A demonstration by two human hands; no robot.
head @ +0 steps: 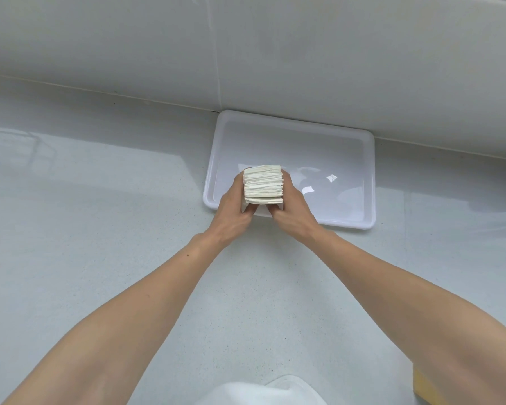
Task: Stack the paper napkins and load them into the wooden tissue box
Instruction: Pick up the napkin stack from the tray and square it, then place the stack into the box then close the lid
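White cloth point(263, 390) sits closest, at the bottom edge. Left hand point(231, 217) and right hand point(294, 216) squeeze the napkin stack point(263, 184) between them, over the near left corner of the white tray point(368, 182). No words show anywhere. Bare counter point(85, 214) spreads wide on the left.

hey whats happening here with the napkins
A person is squeezing a thick stack of white paper napkins between both hands, the left hand on one side and the right hand on the other, squaring it up. The stack is at the near edge of a white plastic tray on a pale counter. A yellowish wooden corner shows at the lower right; nothing is loaded yet.
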